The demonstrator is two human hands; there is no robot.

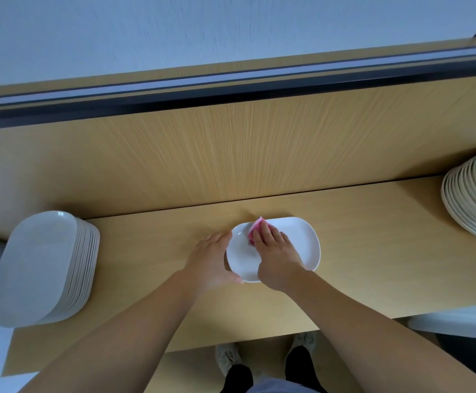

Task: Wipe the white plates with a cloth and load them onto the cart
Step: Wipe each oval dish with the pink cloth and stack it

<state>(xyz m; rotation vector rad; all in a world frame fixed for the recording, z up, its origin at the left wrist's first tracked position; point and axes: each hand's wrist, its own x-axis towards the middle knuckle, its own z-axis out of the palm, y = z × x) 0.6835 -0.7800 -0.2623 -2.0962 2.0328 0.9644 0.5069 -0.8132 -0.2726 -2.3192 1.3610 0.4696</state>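
Note:
One white oblong plate (299, 239) lies flat on the wooden table (358, 251) in the middle of the view. My right hand (276, 256) lies on it with straight fingers, pressing a pink cloth (255, 229) against the plate's far left part. My left hand (212, 259) cups the plate's left rim, fingers at the far side and thumb at the near edge. A tall stack of white plates (43, 268) stands at the table's left end. Another stack of white plates (475, 197) sits at the right edge of the view.
A wooden back panel (245, 154) rises behind the table, topped by a dark ledge (231, 89). A pale surface (455, 321) shows at the near right, below the table edge. My shoes (228, 355) are visible under the front edge.

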